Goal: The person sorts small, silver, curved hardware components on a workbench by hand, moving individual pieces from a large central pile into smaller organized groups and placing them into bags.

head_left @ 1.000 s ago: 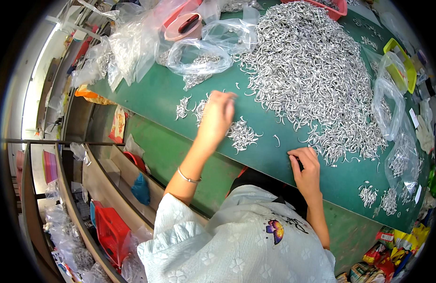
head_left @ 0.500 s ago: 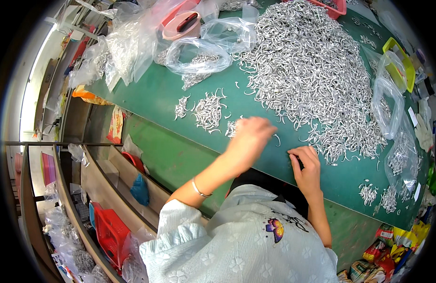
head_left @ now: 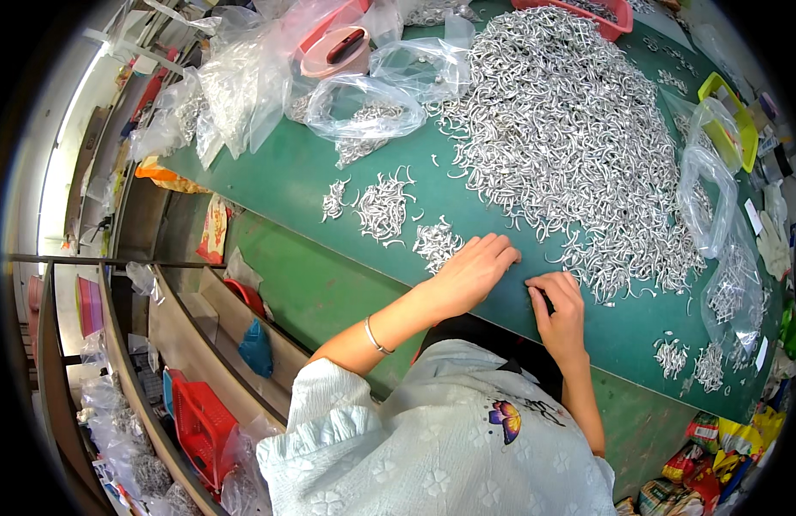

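Observation:
A large heap of small curved silver metal parts (head_left: 570,146) covers the middle of the green table (head_left: 286,181). Small sorted clusters of the same parts (head_left: 382,206) lie to the heap's left, with another cluster (head_left: 436,241) near the table's front edge. My left hand (head_left: 472,273) lies flat on the table, fingers stretched toward the heap's near edge, just right of that cluster. My right hand (head_left: 560,311) rests at the front edge with fingers curled; whether it pinches a part is hidden.
Clear plastic bags of parts (head_left: 364,107) and a pink tub (head_left: 333,53) sit at the far left. More bags (head_left: 706,202) and a yellow-green tray (head_left: 729,129) stand at the right. Small part clusters (head_left: 682,357) lie at the near right. Red baskets (head_left: 200,426) and shelves are below left.
My left hand has swept from the clusters at the left rightward and nearer, and now lies by the heap's near edge. My right hand has stayed in place.

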